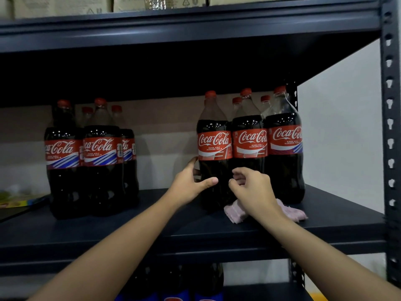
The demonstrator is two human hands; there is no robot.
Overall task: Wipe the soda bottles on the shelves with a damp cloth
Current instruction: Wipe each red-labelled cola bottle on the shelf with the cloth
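Left hand (191,181) grips bottle (214,148); right hand (251,187) above cloth (291,211)

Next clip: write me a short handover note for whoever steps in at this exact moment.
Left hand: thumb and fingers curled round the leftmost bottle of the right-hand group.
Right hand: loosely curled, holding nothing.
Pink cloth: lying on the shelf under the right wrist.
Done: cannot tell which bottles are wiped.
Left: pick up the cloth and wipe, including the left-hand group.
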